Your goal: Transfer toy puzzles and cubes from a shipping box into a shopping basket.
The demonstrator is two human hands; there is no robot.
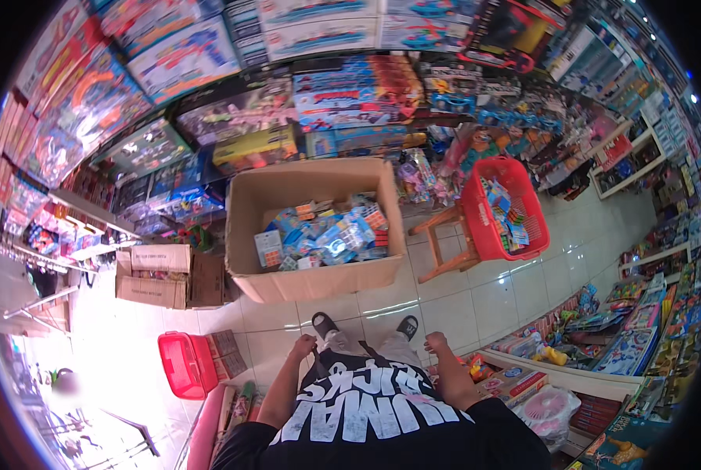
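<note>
My left hand (305, 345) is held low beside my waist, its fingers closed next to a dark strip of cloth or strap; what they hold is too small to make out. On the other side my right hand (437, 343) hangs with loosely bent fingers and nothing visible in it. Beyond my feet stands a large open cardboard box (319, 289) holding many puzzle cubes (269, 247) in blue and clear packaging. To its right, a red plastic basket (534, 211) with more packaged cubes rests on a wooden stool (450, 262). Both hands are apart from these containers.
A smaller cardboard box (153, 291) adjoins the large one on the left. Nearer lies an empty-looking red basket (180, 364) on the tiled floor (476, 311). Shelves of boxed toys (358, 94) line the far side; low toy displays (601, 333) flank my right.
</note>
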